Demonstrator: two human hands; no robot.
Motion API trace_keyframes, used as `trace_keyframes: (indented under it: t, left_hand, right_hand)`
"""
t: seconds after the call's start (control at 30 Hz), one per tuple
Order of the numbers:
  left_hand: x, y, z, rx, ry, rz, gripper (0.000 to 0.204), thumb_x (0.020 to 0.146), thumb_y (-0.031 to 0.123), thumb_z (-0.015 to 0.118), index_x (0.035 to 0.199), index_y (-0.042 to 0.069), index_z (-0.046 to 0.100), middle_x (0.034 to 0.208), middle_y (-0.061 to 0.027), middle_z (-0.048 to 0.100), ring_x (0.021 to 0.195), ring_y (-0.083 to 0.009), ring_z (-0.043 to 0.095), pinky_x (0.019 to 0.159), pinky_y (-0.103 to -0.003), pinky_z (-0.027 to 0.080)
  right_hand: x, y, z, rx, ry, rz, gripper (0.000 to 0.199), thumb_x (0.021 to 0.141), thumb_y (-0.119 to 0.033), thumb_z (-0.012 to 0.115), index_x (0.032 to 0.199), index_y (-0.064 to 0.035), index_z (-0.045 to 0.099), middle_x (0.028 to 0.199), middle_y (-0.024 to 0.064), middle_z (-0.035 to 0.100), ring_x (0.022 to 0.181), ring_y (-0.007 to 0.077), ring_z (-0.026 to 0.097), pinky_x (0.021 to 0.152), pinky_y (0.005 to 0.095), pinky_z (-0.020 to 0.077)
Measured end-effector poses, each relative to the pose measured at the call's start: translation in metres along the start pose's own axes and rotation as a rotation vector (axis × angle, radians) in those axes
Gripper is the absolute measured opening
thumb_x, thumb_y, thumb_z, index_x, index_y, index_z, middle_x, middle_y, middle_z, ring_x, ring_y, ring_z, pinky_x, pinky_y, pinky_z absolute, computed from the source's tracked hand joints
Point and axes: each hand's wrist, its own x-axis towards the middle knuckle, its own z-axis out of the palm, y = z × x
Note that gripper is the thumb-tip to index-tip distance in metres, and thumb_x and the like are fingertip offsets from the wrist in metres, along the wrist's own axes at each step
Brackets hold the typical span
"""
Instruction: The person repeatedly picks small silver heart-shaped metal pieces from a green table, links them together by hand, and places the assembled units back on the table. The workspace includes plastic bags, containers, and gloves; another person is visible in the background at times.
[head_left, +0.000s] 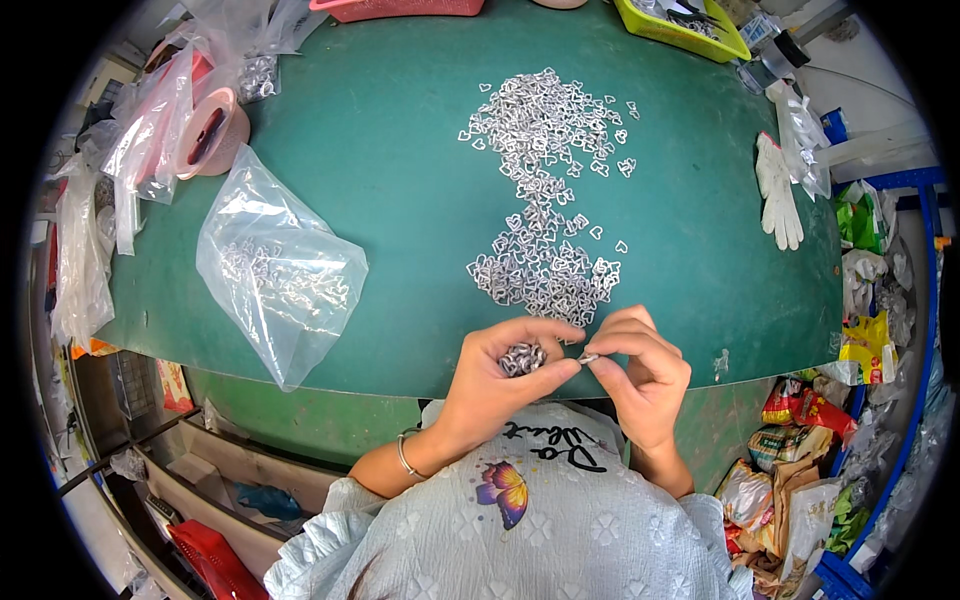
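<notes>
At lower centre, the left hand cups silvery hearts while the right hand pinches one piece, probably light, stiff, best gripped edgewise.

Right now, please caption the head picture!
Left hand cups metal pieces, right hand pinches one, near silvery heart-shaped links.

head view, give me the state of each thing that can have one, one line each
left hand: curled around a handful of metal pieces
right hand: pinching one piece
heart-shaped pieces on table: loose, in joined heaps
clear plastic bag: lying down, pieces inside, mouth unclear
pink bowl: open, dark object inside
white glove: unworn
yellow-green basket: open-topped, holding things
</notes>
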Motion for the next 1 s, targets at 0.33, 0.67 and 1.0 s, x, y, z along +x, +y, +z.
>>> trace_keyframes:
  t: [0.33, 0.67, 1.0]
  left_hand:
    - [0.004, -0.007, -0.007, -0.112, -0.069, -0.069, 0.007, 0.08, 0.003, 0.061, 0.084, -0.002, 0.062, 0.067, -0.0013, 0.055, 0.057, -0.0056, 0.046, 0.05, -0.021, 0.035]
    - [0.017, -0.026, -0.016, -0.62, -0.27, -0.009, 0.024, 0.086, 0.021, 0.052, 0.085, -0.003, 0.052, 0.07, -0.01, 0.05, 0.047, -0.0069, 0.037, 0.038, -0.02, 0.026]
    - [0.024, -0.04, -0.019, -0.526, 0.015, -0.14, 0.02, 0.09, 0.01, 0.045, 0.101, -0.003, 0.056, 0.069, -0.0052, 0.05, 0.051, -0.0081, 0.041, 0.04, -0.019, 0.03]
  right_hand:
    - [-0.006, 0.007, 0.001, 0.221, -0.017, 0.237, 0.005, 0.077, 0.001, 0.064, 0.076, 0.0035, 0.06, 0.073, 0.0068, 0.058, 0.07, 0.014, 0.054, 0.064, 0.0249, 0.0426]
    - [0.012, 0.066, -0.009, -0.537, 0.046, 0.155, 0.019, 0.072, -0.002, 0.065, 0.091, -0.0019, 0.063, 0.082, 0.0095, 0.061, 0.079, 0.0255, 0.053, 0.072, 0.0328, 0.0426]
    - [0.011, 0.073, -0.001, -0.753, 0.055, -0.001, 0.016, 0.071, -0.005, 0.067, 0.087, -0.0043, 0.065, 0.078, 0.0062, 0.059, 0.078, 0.023, 0.052, 0.072, 0.0324, 0.0361]
